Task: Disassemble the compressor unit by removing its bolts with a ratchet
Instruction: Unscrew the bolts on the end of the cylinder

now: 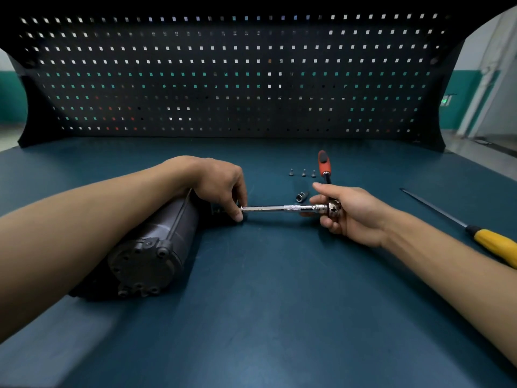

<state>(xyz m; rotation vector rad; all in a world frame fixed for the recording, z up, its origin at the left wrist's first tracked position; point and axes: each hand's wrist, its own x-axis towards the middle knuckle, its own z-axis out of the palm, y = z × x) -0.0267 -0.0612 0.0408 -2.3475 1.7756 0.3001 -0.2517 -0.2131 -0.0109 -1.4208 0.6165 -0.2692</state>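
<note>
A black cylindrical compressor unit (pixel 156 242) lies on its side on the blue bench, under my left forearm. My left hand (pixel 221 183) rests over its far end and pinches the tip of a chrome extension bar (pixel 279 208) where it meets the unit. The bar runs level to the right into the ratchet head (pixel 331 207), which my right hand (pixel 349 211) grips. The ratchet's red and black handle (pixel 323 163) points away from me. Three removed bolts (pixel 303 172) stand in a row behind the bar. A loose socket (pixel 301 196) lies near my right fingers.
A screwdriver with a yellow handle (pixel 495 243) and long dark shaft lies at the right of the bench (pixel 279 303). A black pegboard (pixel 237 79) stands along the back edge.
</note>
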